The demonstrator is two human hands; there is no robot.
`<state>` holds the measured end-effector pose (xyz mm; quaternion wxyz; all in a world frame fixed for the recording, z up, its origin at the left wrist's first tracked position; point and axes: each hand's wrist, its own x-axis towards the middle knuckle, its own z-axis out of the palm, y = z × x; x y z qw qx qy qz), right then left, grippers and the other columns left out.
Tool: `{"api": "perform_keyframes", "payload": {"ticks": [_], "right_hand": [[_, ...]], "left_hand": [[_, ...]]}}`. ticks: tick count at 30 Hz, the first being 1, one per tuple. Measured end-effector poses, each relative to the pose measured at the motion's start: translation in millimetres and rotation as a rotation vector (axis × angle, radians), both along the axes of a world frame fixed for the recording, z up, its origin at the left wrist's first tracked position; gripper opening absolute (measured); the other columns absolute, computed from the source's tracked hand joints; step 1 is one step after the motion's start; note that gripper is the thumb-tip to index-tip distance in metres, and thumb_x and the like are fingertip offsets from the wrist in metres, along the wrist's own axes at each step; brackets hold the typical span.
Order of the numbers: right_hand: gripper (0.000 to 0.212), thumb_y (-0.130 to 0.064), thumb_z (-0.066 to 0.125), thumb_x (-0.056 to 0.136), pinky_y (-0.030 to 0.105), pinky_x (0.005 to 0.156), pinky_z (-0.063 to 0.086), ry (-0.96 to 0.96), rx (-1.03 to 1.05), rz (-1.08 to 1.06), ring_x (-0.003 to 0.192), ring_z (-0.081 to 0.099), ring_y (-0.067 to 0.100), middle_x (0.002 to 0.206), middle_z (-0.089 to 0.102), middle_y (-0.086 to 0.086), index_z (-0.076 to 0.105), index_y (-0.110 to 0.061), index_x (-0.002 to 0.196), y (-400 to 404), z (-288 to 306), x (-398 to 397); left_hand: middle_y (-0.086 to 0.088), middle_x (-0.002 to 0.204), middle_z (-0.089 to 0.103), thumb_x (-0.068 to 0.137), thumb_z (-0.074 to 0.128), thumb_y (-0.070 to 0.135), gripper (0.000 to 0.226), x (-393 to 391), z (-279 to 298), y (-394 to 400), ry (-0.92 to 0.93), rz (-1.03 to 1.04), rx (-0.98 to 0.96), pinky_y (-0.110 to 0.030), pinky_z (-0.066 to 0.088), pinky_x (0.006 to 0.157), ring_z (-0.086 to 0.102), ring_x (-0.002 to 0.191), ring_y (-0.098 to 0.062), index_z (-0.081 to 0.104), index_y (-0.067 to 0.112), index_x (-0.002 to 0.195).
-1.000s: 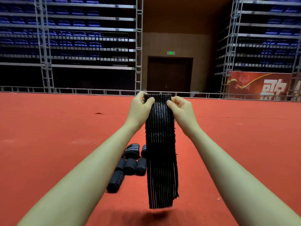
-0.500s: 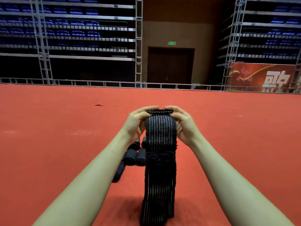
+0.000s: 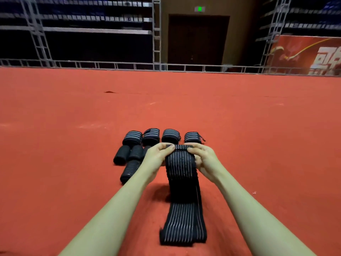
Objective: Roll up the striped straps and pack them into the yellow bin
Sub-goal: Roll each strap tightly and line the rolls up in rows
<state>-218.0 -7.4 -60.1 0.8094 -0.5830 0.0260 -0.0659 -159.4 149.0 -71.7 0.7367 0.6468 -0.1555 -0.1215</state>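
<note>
Left hand point(image 3: 156, 157): fingers curled, pinching the roll's left end.
Right hand point(image 3: 203, 159): likewise, right end.
Striped strap point(image 3: 181, 183): between both hands, tail trailing on red floor point(image 3: 73, 163).
Risk: uneven tension could skew the roll, in the inspector's judgement.
Yellow bin: unseen.

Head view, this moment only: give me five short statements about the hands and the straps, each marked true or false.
1. Both hands grip the top end of one striped strap. True: the left hand and the right hand hold it from either side.
2. The strap's lower end hangs in the air. False: it lies on the red floor.
3. Rolled straps sit on the floor beyond the hands. True.
4. The yellow bin stands beside the rolls. False: no bin is in view.
5. The rolled straps are stacked in a pile. False: they lie side by side in rows.
</note>
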Motion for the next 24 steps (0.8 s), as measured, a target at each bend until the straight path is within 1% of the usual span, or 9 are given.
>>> {"api": "perform_keyframes", "payload": {"ticks": [3,8,10,12,15,18,20,22,24], "right_hand": [[0.024,0.008,0.049,0.090,0.020,0.054,0.051,0.047,0.003,0.009,0.062,0.064,0.011,0.087,0.067,0.006,0.063,-0.005,0.103,-4.5,-21.3,5.5],[0.027,0.006,0.047,0.092,0.017,0.049,0.045,0.121,-0.052,-0.029,0.055,0.059,0.007,0.080,0.064,0.000,0.063,-0.015,0.097,-9.5,-50.2,15.0],[0.029,0.005,0.046,0.091,0.018,0.049,0.040,0.135,-0.086,-0.039,0.055,0.055,0.008,0.074,0.064,-0.003,0.063,-0.017,0.093,-12.4,-58.1,18.3],[0.030,0.007,0.042,0.087,0.017,0.048,0.037,0.130,-0.075,-0.044,0.053,0.051,0.006,0.073,0.062,-0.002,0.063,-0.015,0.089,-15.4,-66.8,23.5],[0.017,-0.003,0.048,0.082,0.022,0.051,0.032,0.102,-0.075,-0.056,0.056,0.047,0.007,0.077,0.059,0.000,0.063,-0.013,0.082,-17.8,-79.4,30.2],[0.011,-0.006,0.057,0.089,0.023,0.061,0.039,0.048,-0.152,-0.096,0.069,0.054,0.007,0.081,0.062,-0.003,0.063,-0.012,0.083,-19.0,-91.3,34.1],[0.013,-0.001,0.056,0.090,0.020,0.070,0.047,0.027,-0.173,-0.119,0.077,0.061,0.005,0.084,0.067,-0.004,0.064,-0.009,0.096,-19.8,-99.0,36.3],[0.022,0.004,0.054,0.090,0.021,0.071,0.051,0.044,-0.093,-0.126,0.078,0.065,0.009,0.084,0.071,-0.002,0.061,-0.008,0.106,-20.6,-104.7,38.2],[0.020,0.005,0.054,0.089,0.024,0.072,0.052,0.059,-0.027,-0.130,0.076,0.066,0.012,0.083,0.072,0.001,0.061,-0.007,0.104,-21.3,-110.1,41.1]], "left_hand": [[-0.006,0.092,0.062,0.089,0.062,0.010,0.010,4.5,-22.0,-3.2,0.012,0.025,0.001,-0.022,0.047,0.060,0.058,0.077,-0.015,0.066,0.013,0.098],[0.000,0.083,0.066,0.090,0.056,0.002,0.022,10.9,-54.0,-11.5,0.154,-0.030,-0.064,-0.024,0.045,0.062,0.056,0.069,-0.013,0.067,0.019,0.096],[0.002,0.080,0.070,0.088,0.052,-0.004,0.025,14.0,-64.0,-14.3,0.167,-0.027,-0.105,-0.023,0.048,0.064,0.060,0.071,-0.012,0.066,0.015,0.097],[0.004,0.075,0.070,0.086,0.046,-0.011,0.029,14.3,-69.9,-17.3,0.181,-0.004,-0.133,-0.017,0.049,0.059,0.062,0.066,-0.007,0.065,0.009,0.093],[0.003,0.073,0.070,0.083,0.037,-0.015,0.033,15.8,-79.7,-21.5,0.199,0.042,-0.189,-0.015,0.048,0.059,0.062,0.066,-0.008,0.065,0.003,0.084],[0.002,0.077,0.071,0.090,0.044,-0.006,0.024,17.9,-89.9,-25.8,0.194,0.047,-0.193,-0.018,0.050,0.065,0.062,0.073,-0.011,0.065,0.005,0.087],[0.002,0.077,0.071,0.092,0.050,0.000,0.018,19.5,-95.5,-29.5,0.167,0.064,-0.159,-0.020,0.052,0.067,0.064,0.072,-0.010,0.063,0.011,0.099],[-0.003,0.083,0.071,0.093,0.052,0.003,0.019,22.4,-100.7,-32.7,0.170,0.088,-0.141,-0.021,0.053,0.069,0.066,0.075,-0.013,0.060,0.013,0.107],[-0.009,0.091,0.070,0.094,0.052,0.006,0.014,24.7,-103.9,-33.6,0.169,0.109,-0.108,-0.023,0.053,0.071,0.066,0.081,-0.018,0.061,0.009,0.105]]}}
